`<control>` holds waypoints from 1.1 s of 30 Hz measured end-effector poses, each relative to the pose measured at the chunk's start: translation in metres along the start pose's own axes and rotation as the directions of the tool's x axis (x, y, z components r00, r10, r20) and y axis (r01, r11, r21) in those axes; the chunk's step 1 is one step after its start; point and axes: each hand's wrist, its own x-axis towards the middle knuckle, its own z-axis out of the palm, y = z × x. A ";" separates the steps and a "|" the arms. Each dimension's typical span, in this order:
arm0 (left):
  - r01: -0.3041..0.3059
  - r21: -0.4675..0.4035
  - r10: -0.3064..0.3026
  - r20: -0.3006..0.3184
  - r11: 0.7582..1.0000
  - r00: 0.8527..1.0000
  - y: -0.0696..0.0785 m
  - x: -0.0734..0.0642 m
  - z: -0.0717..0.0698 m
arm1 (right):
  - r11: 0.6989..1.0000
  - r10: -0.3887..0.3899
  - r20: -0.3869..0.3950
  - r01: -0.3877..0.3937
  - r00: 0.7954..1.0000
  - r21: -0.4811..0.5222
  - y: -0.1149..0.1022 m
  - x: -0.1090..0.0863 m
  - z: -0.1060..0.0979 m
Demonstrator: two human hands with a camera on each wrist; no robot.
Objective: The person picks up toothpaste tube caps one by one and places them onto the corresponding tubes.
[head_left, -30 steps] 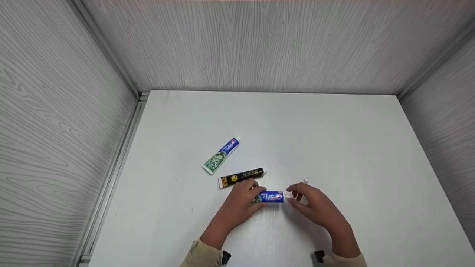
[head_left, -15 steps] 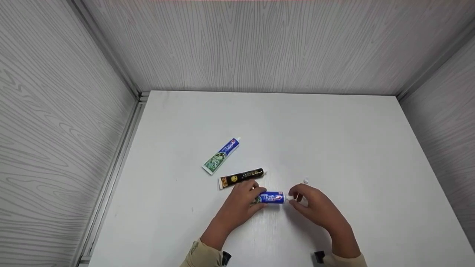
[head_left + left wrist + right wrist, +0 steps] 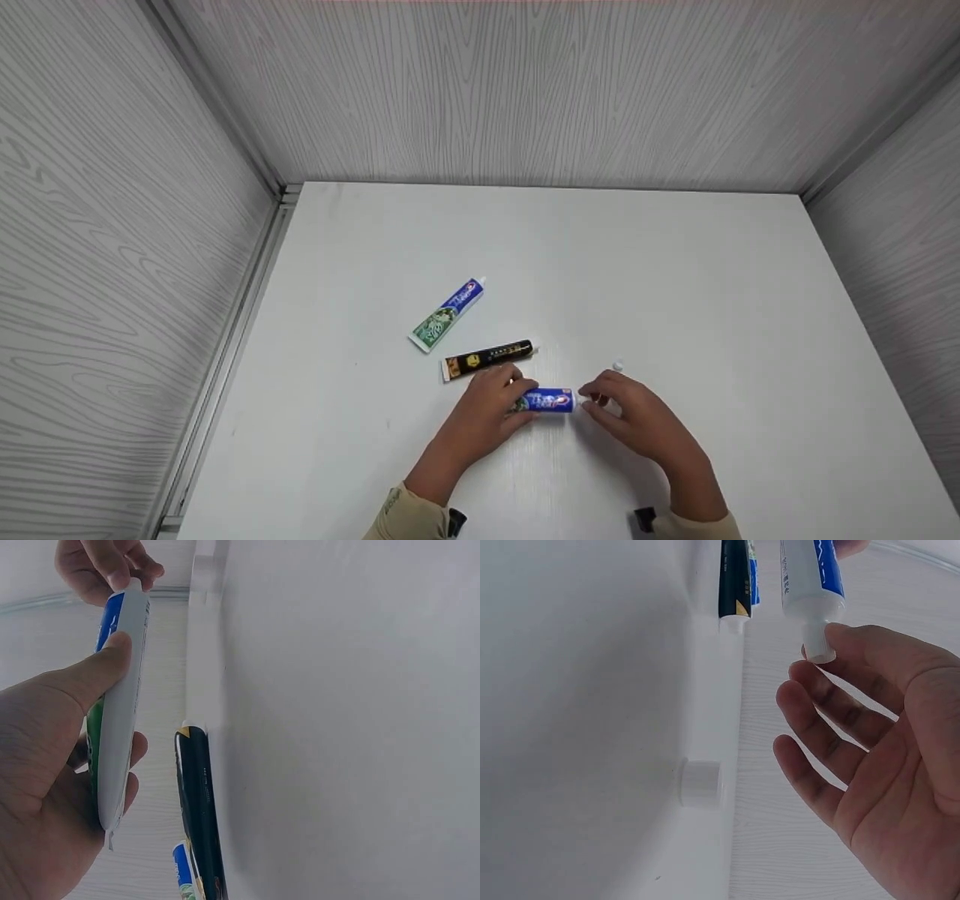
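Note:
My left hand [image 3: 491, 405] grips a blue, green and white toothpaste tube [image 3: 551, 400] a little above the table, thumb on one side and fingers curled round the other. Its narrow white cap end [image 3: 817, 643] points right. Thumb and forefinger of my right hand [image 3: 637, 416] pinch that end; the other fingers are spread loosely in the right wrist view. Just beyond the left hand lies a black toothpaste tube [image 3: 491, 358], its edge partly hidden by the fingers. A loose white cap [image 3: 618, 365] sits on the table just beyond the right hand.
Another blue and green toothpaste tube [image 3: 447, 315] lies slantwise farther back on the white table [image 3: 637, 262]. Grey wood-grain panels [image 3: 480, 90] rise behind the table and on both sides.
My right thumb and fingers shift slightly around the tube's cap end. The left hand keeps its grip, and the other tubes and the loose cap stay where they were.

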 end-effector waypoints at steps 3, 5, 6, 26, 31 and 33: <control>0.003 0.005 -0.003 0.004 1.000 1.000 0.000 0.000 -0.001 | 1.000 0.011 -0.003 -0.011 1.000 0.000 -0.002 0.000 0.000; -0.001 0.008 0.001 0.003 1.000 1.000 0.000 0.000 -0.001 | 1.000 0.018 -0.009 -0.018 1.000 0.003 -0.003 0.000 -0.001; -0.004 0.010 0.004 0.002 1.000 1.000 0.000 0.000 -0.001 | 1.000 0.020 -0.010 -0.020 1.000 0.005 -0.003 0.000 -0.001; -0.011 0.033 0.010 0.002 0.999 1.000 -0.001 0.000 -0.001 | 0.999 0.044 0.040 -0.044 0.998 0.014 -0.001 0.000 0.002; -0.009 0.024 0.009 -0.006 1.000 1.000 -0.002 0.000 0.001 | 0.998 0.069 0.034 -0.069 0.997 0.013 -0.002 0.001 0.003; -0.011 0.020 0.011 -0.009 1.000 1.000 -0.003 0.000 0.002 | 0.996 0.083 0.029 -0.083 0.996 0.018 -0.003 0.001 0.003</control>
